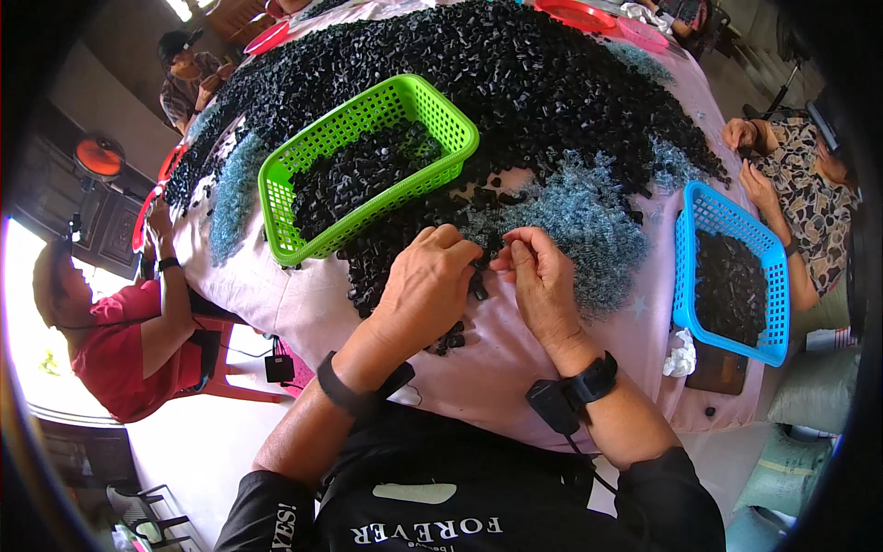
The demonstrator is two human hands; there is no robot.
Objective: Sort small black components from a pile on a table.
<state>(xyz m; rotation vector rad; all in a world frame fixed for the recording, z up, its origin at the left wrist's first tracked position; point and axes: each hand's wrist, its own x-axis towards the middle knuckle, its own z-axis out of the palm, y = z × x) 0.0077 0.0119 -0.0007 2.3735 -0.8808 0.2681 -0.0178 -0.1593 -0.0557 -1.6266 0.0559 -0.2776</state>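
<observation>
Working close over bench (308, 299); left hand (425, 271) curled, right hand (541, 274) bent inward, can't tell if either pinches anything; black plastic pieces (543, 92) heaped ahead, translucent blue pieces (589, 225) just beyond right hand; probably best: steady, light fingertip pinch.

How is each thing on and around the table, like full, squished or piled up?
Left hand: fingers curled; grip hidden
Right hand: fingers curled inward; grip unclear
Green basket: partly filled
Blue basket: partly filled
Black pieces: loose, heaped
Bluish pieces: loose, piled
White wad: crumpled
Pink tablecloth: spread out, wrinkled
Fan: can't tell whether spinning
</observation>
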